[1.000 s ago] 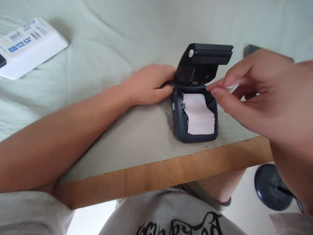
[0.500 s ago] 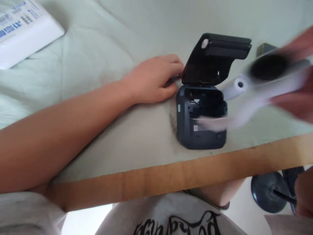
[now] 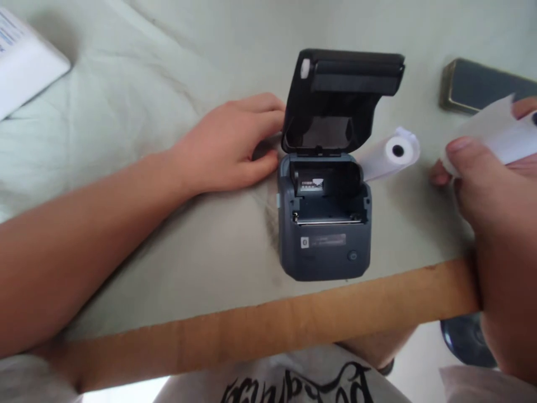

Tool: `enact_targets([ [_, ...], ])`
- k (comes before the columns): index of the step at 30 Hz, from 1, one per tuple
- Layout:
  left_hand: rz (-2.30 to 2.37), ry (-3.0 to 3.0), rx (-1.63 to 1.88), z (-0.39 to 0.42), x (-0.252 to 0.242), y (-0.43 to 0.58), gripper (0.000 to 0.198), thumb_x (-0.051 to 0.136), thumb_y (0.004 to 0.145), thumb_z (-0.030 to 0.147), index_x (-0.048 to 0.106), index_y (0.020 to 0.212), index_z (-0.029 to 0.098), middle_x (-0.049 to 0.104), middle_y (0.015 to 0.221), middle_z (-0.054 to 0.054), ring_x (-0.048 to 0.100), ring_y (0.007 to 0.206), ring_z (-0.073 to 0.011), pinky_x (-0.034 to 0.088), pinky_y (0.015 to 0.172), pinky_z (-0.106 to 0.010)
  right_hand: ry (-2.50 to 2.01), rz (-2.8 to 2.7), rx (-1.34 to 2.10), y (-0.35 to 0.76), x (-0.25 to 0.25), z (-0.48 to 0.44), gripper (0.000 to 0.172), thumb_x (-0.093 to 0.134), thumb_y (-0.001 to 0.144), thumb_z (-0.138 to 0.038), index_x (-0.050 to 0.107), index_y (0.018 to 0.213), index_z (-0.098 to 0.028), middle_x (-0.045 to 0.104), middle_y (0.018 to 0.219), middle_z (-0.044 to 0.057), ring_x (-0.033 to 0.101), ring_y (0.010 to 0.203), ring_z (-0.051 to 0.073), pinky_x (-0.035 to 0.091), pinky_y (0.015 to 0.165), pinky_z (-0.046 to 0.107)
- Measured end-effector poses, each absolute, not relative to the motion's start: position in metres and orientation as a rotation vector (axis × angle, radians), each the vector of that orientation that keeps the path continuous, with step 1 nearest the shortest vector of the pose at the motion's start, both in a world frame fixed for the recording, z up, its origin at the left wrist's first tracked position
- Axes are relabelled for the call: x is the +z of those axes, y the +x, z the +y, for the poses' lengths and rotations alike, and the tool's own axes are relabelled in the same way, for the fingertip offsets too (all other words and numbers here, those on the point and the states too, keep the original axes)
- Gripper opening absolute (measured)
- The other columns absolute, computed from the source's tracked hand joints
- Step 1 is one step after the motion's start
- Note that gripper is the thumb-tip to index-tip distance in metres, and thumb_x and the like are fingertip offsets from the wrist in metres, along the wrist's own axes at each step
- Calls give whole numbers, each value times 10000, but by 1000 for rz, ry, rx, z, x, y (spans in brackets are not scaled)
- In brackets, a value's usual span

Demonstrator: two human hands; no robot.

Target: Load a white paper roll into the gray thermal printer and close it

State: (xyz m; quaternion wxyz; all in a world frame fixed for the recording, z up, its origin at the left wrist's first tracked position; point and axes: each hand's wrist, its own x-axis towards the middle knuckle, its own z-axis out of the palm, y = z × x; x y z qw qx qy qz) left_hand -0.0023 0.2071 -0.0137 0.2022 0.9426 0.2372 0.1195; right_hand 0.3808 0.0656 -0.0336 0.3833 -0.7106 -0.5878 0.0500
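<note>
My left hand [image 3: 235,145] lies on the cloth with thumb and fingers apart, its fingertips at the left side of a small dark label printer [image 3: 325,263]. The printer's black lid [image 3: 331,101] stands up, baring the hollow inside. At the right, my right hand [image 3: 486,184] pinches the loose end of a white paper roll [image 3: 516,137] between thumb and finger. More fingers [image 3: 526,105] show on that roll at the picture's edge; whose they are I cannot tell. A second white paper roll [image 3: 384,157] lies close to the printer's right side.
A dark oblong box [image 3: 482,84] lies at the back right. At the far left is a white package [image 3: 25,67] with printed text. A wooden edge [image 3: 268,324] runs along the front of the table. Below it is a dark round object [image 3: 467,338].
My right hand has come up from the lower right and now grips the paper. The paper roll, blurred over the printer earlier, has moved right. The printer's lid stays raised.
</note>
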Motion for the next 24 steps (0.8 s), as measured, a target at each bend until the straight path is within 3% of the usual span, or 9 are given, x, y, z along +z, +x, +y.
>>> enact_targets([
  [3,641,2629,345,208,-14,-3,314,518,1049,345,737,1248,239,795,1418,-127,747,1241,-317,638,1104,-456,-1774,-1569,-45,368,-21,61,747,830,842,-954,596,1025,-268,709,914,43,722,824,234,551,778,451],
  [5,620,2629,374,208,-14,-4,345,518,1051,353,747,1284,241,792,1446,-116,757,1263,-319,636,1119,-445,-1822,-1659,-36,364,-18,62,702,824,887,-893,640,1124,-259,787,1171,103,771,1023,260,575,884,465],
  [7,614,2633,380,208,-14,-4,357,508,1049,348,752,1286,242,789,1454,-112,759,1272,-320,637,1117,-442,-1956,-1675,18,364,-18,63,712,866,900,-810,671,1301,-255,784,1368,137,769,1101,258,576,920,458],
  [11,628,2637,344,208,-14,-3,356,513,1044,344,757,1275,226,787,1436,-142,749,1220,-336,638,1092,-478,-2045,-1676,2,372,-22,62,884,960,866,-708,620,1549,-260,812,1339,122,785,1094,269,572,941,471],
  [14,639,2634,363,209,-16,-2,372,511,1030,356,764,1278,243,791,1419,-137,751,1190,-344,636,1074,-492,-1650,-1788,-160,371,-19,58,691,845,979,-672,675,1500,-251,806,1377,166,815,1280,343,601,1071,549],
  [17,665,2621,349,209,-17,-2,363,483,1040,336,756,1269,265,788,1419,-125,757,1244,-346,633,1079,-487,-1326,-1855,-395,348,-5,51,531,750,1032,-676,737,1383,-277,817,1306,170,822,1264,381,616,1056,590],
  [18,664,2619,345,209,-18,-2,355,480,1043,333,752,1263,269,786,1429,-124,759,1267,-348,632,1090,-489,-1327,-1927,-412,336,1,49,512,748,1043,-654,721,1407,-296,823,1292,158,826,1230,378,626,1044,598],
  [22,667,2627,375,209,-19,-2,338,490,1044,359,750,1248,289,783,1454,-119,767,1331,-372,633,1121,-504,-1558,-2268,-341,300,16,51,474,664,1131,-411,584,1586,-305,741,1567,186,723,1482,363,566,1298,652],
  [24,671,2622,380,208,-18,-2,336,491,1046,360,750,1247,288,784,1460,-116,772,1333,-367,635,1142,-497,-1650,-2322,-262,299,12,57,506,668,1117,-400,587,1599,-268,719,1565,217,696,1485,366,560,1303,638],
])
